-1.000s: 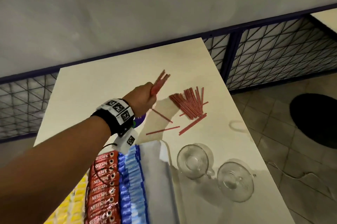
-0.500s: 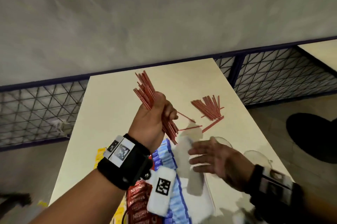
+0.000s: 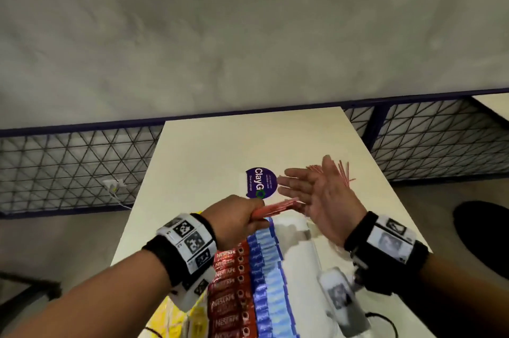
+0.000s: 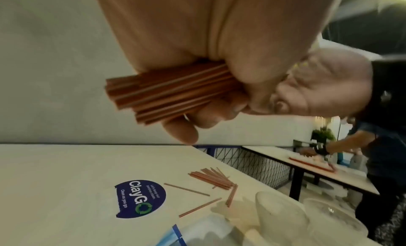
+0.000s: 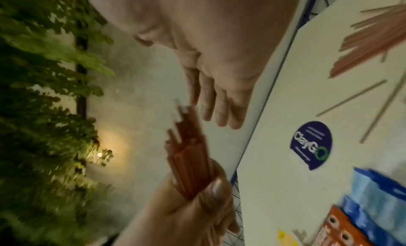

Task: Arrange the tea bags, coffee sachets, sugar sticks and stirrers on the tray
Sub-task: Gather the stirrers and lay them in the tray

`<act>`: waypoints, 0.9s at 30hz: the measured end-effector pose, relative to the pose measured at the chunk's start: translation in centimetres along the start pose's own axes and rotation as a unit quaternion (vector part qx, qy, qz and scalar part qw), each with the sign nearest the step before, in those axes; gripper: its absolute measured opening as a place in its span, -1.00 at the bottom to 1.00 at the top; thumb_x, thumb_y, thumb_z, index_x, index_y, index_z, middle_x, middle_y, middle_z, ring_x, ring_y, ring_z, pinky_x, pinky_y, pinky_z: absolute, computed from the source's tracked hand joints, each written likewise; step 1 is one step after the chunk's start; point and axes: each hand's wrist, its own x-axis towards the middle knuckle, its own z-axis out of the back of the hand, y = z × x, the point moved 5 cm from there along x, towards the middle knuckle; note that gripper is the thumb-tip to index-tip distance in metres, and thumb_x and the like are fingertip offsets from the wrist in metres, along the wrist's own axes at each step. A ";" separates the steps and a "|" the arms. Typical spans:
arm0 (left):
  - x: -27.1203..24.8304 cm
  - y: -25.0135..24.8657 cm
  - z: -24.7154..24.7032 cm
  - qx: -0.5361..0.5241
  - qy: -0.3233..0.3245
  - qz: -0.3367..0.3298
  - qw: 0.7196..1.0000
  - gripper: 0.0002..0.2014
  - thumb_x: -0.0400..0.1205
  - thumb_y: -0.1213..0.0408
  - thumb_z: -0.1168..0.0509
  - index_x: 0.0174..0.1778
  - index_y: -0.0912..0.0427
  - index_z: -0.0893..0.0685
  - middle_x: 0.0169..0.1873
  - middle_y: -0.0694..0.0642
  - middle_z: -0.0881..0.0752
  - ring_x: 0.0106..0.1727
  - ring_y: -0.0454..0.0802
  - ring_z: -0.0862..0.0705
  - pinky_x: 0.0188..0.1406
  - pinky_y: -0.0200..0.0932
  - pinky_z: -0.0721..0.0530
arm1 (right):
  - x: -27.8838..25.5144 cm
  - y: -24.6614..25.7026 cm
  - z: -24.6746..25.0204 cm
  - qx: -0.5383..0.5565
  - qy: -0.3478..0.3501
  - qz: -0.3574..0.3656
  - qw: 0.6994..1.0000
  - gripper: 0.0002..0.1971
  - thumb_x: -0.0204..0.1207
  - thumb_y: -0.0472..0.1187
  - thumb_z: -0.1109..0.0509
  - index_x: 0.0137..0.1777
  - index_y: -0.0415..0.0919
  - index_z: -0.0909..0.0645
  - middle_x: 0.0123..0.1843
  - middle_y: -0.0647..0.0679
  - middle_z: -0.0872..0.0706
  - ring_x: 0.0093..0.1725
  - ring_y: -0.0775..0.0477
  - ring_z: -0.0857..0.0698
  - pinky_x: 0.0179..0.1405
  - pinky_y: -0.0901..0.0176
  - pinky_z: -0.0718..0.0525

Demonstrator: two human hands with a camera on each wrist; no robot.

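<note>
My left hand (image 3: 237,223) grips a bundle of red stirrers (image 3: 279,207) in a fist above the tray's far end, held level and pointing right. Their free ends reach the palm of my right hand (image 3: 311,190), which is open with straight fingers, palm facing left. The left wrist view shows the bundle (image 4: 167,93) clamped under the thumb. More loose stirrers (image 3: 343,175) lie on the table behind my right hand. The white tray (image 3: 301,251) holds rows of red coffee sachets (image 3: 228,282), blue sugar sticks (image 3: 267,269) and yellow tea bags (image 3: 192,321).
A purple ClayGo sticker (image 3: 260,183) marks the table beyond the tray. Two glass cups (image 4: 283,215) stand right of the tray. A mesh fence (image 3: 68,167) runs behind the table, with its right edge close. Another person (image 4: 377,145) works at a far table.
My left hand lowered the bundle and turned it from upright to level. My right hand rose off the tray and opened flat against the stirrer ends.
</note>
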 end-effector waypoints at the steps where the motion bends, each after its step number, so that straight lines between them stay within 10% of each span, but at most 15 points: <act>1: 0.3 -0.5 -0.1 0.037 0.011 0.008 0.999 -0.78 0.71 0.01 -0.23 -0.01 0.10 -0.57 -0.11 0.16 -0.71 -0.08 0.11 -0.63 -0.22 -0.15 -0.39 | 0.2 0.5 -0.4 -0.047 -0.004 0.012 0.999 -0.21 0.33 0.43 0.01 0.17 -0.21 -0.65 0.20 -0.20 -0.76 0.23 -0.14 -0.70 0.35 -0.12 -0.54; 6: 2.1 -6.1 0.6 0.034 -0.045 -0.040 0.998 -0.61 0.74 0.12 -0.19 0.41 0.25 -0.54 0.24 0.21 -0.68 0.23 0.06 -0.56 -0.18 -0.47 -0.21 | 0.7 -0.3 -1.3 -0.266 0.013 0.072 0.961 -0.45 0.65 0.25 0.02 0.01 -0.06 -0.74 0.01 -0.07 -0.79 0.06 -0.07 -0.74 0.07 -0.02 -0.72; 10: 3.0 -6.8 0.4 0.003 -0.063 -0.046 0.997 -0.65 0.73 0.25 -0.18 0.36 0.37 -0.57 0.29 0.31 -0.64 0.31 0.18 -0.56 0.10 -0.22 -0.36 | 1.2 0.6 -0.8 -0.363 0.016 0.111 0.925 -0.55 0.69 0.18 -0.05 0.02 -0.03 -0.72 0.01 -0.05 -0.77 0.08 -0.09 -0.70 0.19 -0.08 -0.64; 13: 2.5 -6.3 1.5 -0.080 -0.074 -0.050 0.993 -0.74 0.72 0.17 -0.24 0.22 0.19 -0.70 0.04 -0.04 -0.74 -0.06 -0.34 -0.58 -0.01 -0.39 -0.40 | 1.5 0.0 -0.2 -0.181 0.040 0.045 0.982 -0.47 0.62 0.25 -0.10 0.07 -0.15 -0.70 -0.02 -0.15 -0.78 -0.06 -0.02 -0.76 -0.07 0.06 -0.73; 16: 1.5 -5.8 4.3 -0.449 -0.133 -0.086 0.879 -0.79 0.57 -0.04 -0.40 -0.32 -0.06 -0.67 -0.48 -0.10 -0.61 -0.44 -0.12 -0.57 -0.33 -0.14 -0.56 | 1.1 -2.2 1.3 0.031 0.047 -0.088 0.994 -0.33 0.63 0.26 -0.04 0.23 -0.37 -0.62 0.12 -0.33 -0.72 0.11 -0.26 -0.72 0.23 -0.21 -0.66; 19: 1.6 -6.3 4.2 -0.620 -0.175 -0.147 0.750 -0.63 0.38 -0.25 -0.48 -0.41 -0.03 -0.62 -0.51 0.03 -0.55 -0.38 0.03 -0.61 -0.23 -0.07 -0.63 | 0.1 -4.6 1.1 0.107 0.070 -0.186 0.974 -0.27 0.63 0.29 -0.01 0.23 -0.42 -0.58 0.10 -0.38 -0.71 0.10 -0.39 -0.70 0.21 -0.30 -0.64; 27: 2.1 -6.5 1.5 -0.538 -0.222 -0.096 0.807 -0.80 0.48 -0.04 -0.42 -0.34 -0.03 -0.66 -0.46 0.05 -0.67 -0.28 0.13 -0.67 -0.08 0.06 -0.65 | -0.8 -4.1 -0.3 0.213 0.129 -0.146 0.957 -0.50 0.67 0.01 -0.02 0.22 -0.24 -0.72 0.31 -0.32 -0.68 0.20 -0.30 -0.71 0.25 -0.27 -0.64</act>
